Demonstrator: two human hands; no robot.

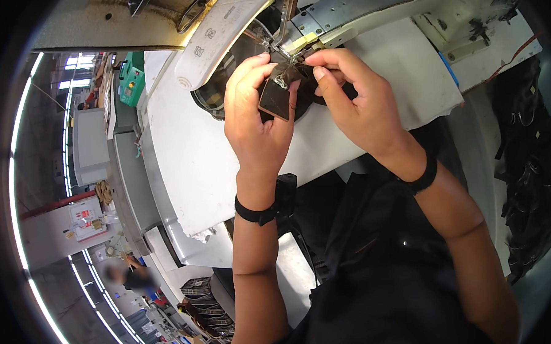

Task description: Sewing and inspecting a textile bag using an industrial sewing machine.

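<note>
A small dark brown leather piece (277, 95) is pinched between the left hand (256, 119) and right hand (352, 101) over the white worktop (189, 168), its long axis pointing up toward the sewing machine needle area (287, 46) just beyond.

Your left hand (256, 119) and right hand (352, 95) cover most of the dark brown piece (276, 97), so you cannot tell its full shape. The sewing machine (381, 10) runs off the top edge, its needle too small to make out. Near the desk's (189, 168) lower left corner, a distant person (137, 280) is blurred.
</note>
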